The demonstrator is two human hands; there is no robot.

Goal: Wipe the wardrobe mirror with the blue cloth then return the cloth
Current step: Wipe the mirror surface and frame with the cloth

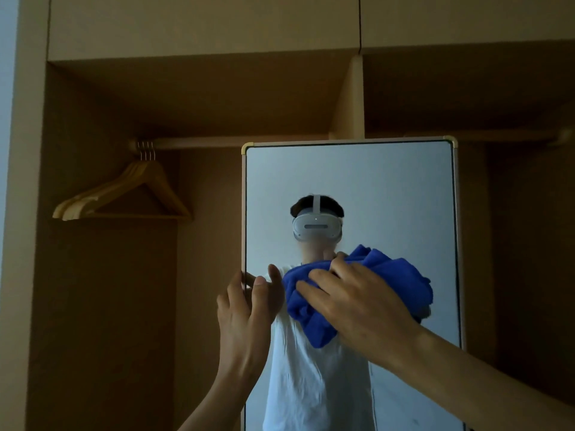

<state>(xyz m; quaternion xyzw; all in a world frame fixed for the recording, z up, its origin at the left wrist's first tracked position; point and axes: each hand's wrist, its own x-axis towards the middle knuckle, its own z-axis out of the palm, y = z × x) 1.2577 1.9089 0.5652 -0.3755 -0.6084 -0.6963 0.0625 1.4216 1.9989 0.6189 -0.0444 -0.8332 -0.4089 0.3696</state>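
The wardrobe mirror (pixel 389 197) is a tall framed panel with brass corners, standing in front of the open wardrobe. My right hand (pixel 357 300) holds the bunched blue cloth (pixel 392 275) against the glass at about chest height, with fingers spread over it and the thumb at its top. My left hand (pixel 245 309) grips the mirror's left edge, thumb on the front and fingers round the frame. The glass reflects a person in a white shirt wearing a headset, and the cloth.
Several wooden hangers (pixel 130 194) hang from the rail (pixel 202 143) in the left wardrobe bay. A vertical divider (pixel 348 98) rises behind the mirror's top. Closed upper cabinet doors (pixel 202 23) run across the top. The interior is dim.
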